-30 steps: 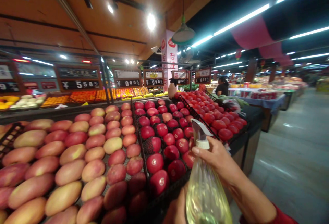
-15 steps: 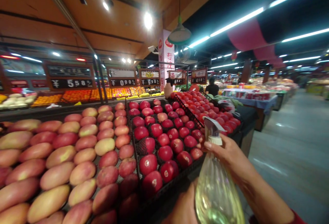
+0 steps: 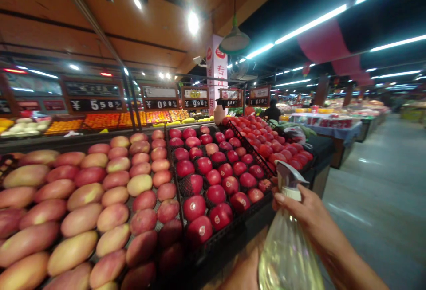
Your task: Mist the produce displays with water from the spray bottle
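Low on the right of the head view is a clear, ribbed spray bottle point(image 3: 286, 250) holding pale yellow-green liquid, with a greyish trigger head on a white collar. My right hand point(image 3: 301, 205) is closed around its neck, just under the head. Against the left side of the bottle's body lies my left hand point(image 3: 244, 270), partly cut off by the lower edge; its fingers are hidden behind the bottle. Beyond the bottle, red apples point(image 3: 220, 217), several with stickers and some in dark net sleeves, fill a black crate point(image 3: 229, 232).
Rows of reddish-yellow mangoes point(image 3: 81, 219) cover the left side of the sloped stand. More red fruit point(image 3: 266, 137) lies past the apple crate. A second bottle point(image 3: 219, 112) stands at the back. Price signs point(image 3: 96, 103) hang behind; an aisle floor point(image 3: 372, 192) runs along the right.
The spray bottle and both hands have shifted slightly right and down in view. The stand has shifted slightly right too. Both hands stay at the bottle.
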